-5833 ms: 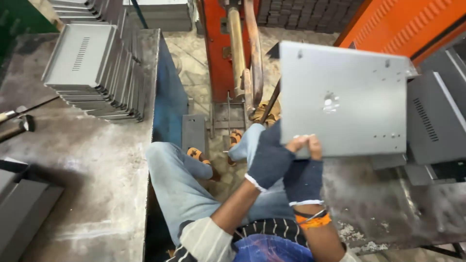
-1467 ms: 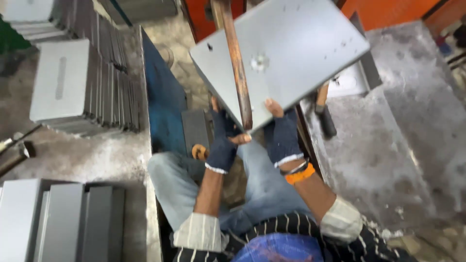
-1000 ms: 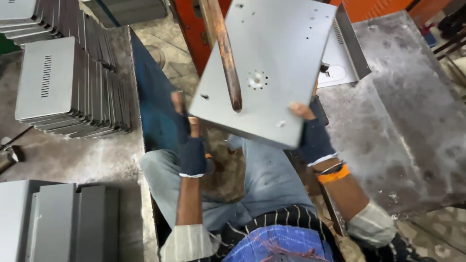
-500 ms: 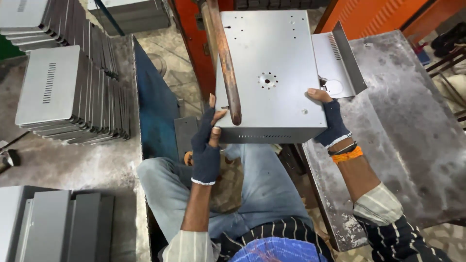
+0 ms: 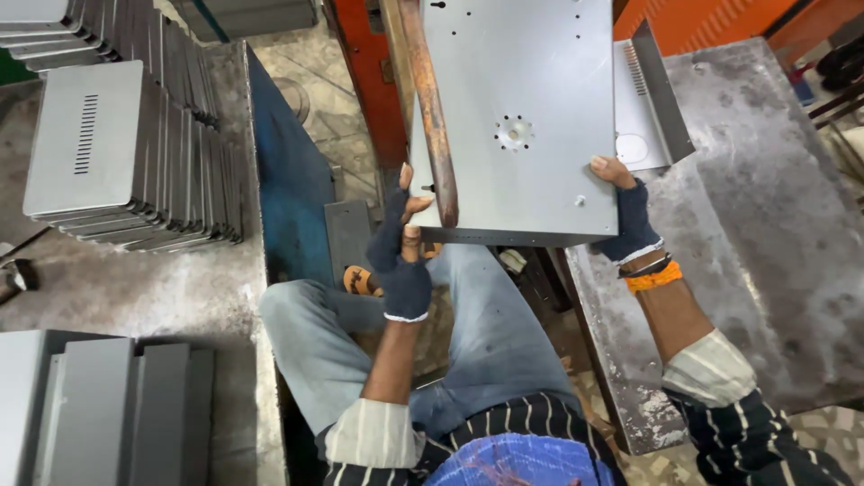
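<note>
Positioning step: left hand [image 5: 402, 256] and right hand [image 5: 628, 214], both closed on near corners of grey sheet-metal panel [image 5: 531, 117], beside rusty bar [image 5: 430, 108]. Next likely calls for aligning panel squarely.

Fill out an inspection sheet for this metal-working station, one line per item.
Surface: worn grey steel table on the right; scuffed bench on the left.
Job's things: flat grey metal sheet with punched holes, held by its near corners; a rusty bar crosses in front of it.
Clutter: stack of vented metal covers on the left bench; more grey panels at lower left; a folded vented piece on the right table.
Grippers: left hand and right hand, both in dark fingerless gloves, grip the sheet's edge.
Cables: nothing seen.
Surroundings: orange machine frame ahead; blue side panel; tiled floor.
</note>
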